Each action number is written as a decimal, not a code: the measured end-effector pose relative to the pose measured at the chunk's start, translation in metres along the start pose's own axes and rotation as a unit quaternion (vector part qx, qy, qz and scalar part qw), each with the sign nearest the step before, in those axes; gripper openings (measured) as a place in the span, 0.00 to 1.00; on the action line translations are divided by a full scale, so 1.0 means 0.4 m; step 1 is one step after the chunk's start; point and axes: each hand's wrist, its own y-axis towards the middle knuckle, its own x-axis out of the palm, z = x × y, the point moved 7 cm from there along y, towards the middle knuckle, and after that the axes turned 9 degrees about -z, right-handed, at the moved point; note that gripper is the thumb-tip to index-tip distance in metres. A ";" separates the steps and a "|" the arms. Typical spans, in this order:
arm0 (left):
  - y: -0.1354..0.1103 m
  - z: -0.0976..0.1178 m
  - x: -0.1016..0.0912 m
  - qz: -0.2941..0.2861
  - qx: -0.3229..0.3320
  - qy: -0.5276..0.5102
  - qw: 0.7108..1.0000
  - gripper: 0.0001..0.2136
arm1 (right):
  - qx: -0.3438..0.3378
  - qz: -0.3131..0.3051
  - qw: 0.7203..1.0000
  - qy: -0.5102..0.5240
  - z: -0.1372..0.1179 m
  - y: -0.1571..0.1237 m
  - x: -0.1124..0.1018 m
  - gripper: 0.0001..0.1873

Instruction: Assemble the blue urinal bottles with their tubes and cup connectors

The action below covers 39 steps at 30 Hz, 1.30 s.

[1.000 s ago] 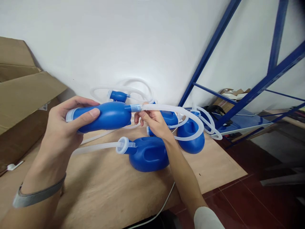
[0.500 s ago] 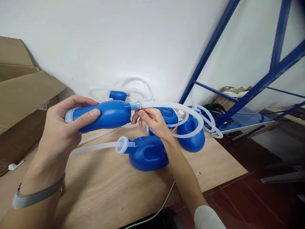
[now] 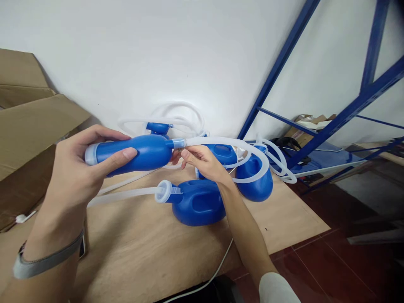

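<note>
While left hand (image 3: 75,170) grips blue bottle (image 3: 142,151), right hand (image 3: 202,163) pinches its tube (image 3: 221,140) (translucent).

1. bottle (image 3: 142,151), hand-held: solid saturated blue, no print or pattern. Its end cap (image 3: 90,154): pale, translucent bluish-white.
2. tube (image 3: 227,142) at the bottle neck: milky translucent white, uniform along its length.
3. jug (image 3: 198,204) on the table: same saturated blue. Its collar (image 3: 162,191): milky white.
4. rounded container (image 3: 255,181) further back: blue, plain.
5. table top (image 3: 142,252): light tan plywood, faint wood grain.
6. cardboard box (image 3: 28,122): plain brown.
7. wall (image 3: 158,54): white. shelf frame (image 3: 277,67): deep blue. floor (image 3: 315,269): dark red, glossy.
8. wristband (image 3: 47,259): grey. sleeve (image 3: 277,290): white. cable (image 3: 217,269): white.
</note>
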 end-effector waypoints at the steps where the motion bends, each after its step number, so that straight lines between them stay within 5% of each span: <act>1: 0.000 0.001 -0.002 0.003 -0.002 0.000 1.000 0.14 | 0.006 0.000 1.000 -0.008 0.002 -0.001 -0.001 0.28; 22: 0.010 -0.013 -0.003 0.003 -0.021 0.008 1.000 0.15 | -0.001 0.008 0.999 0.051 0.009 0.012 0.008 0.26; 30: 0.020 -0.012 -0.012 -0.009 0.076 0.082 0.994 0.17 | 0.003 0.003 0.996 0.084 0.010 0.015 0.017 0.21; 39: 0.035 -0.028 -0.015 -0.041 0.093 0.081 0.991 0.16 | 0.057 -0.008 0.989 0.139 0.022 0.010 0.033 0.21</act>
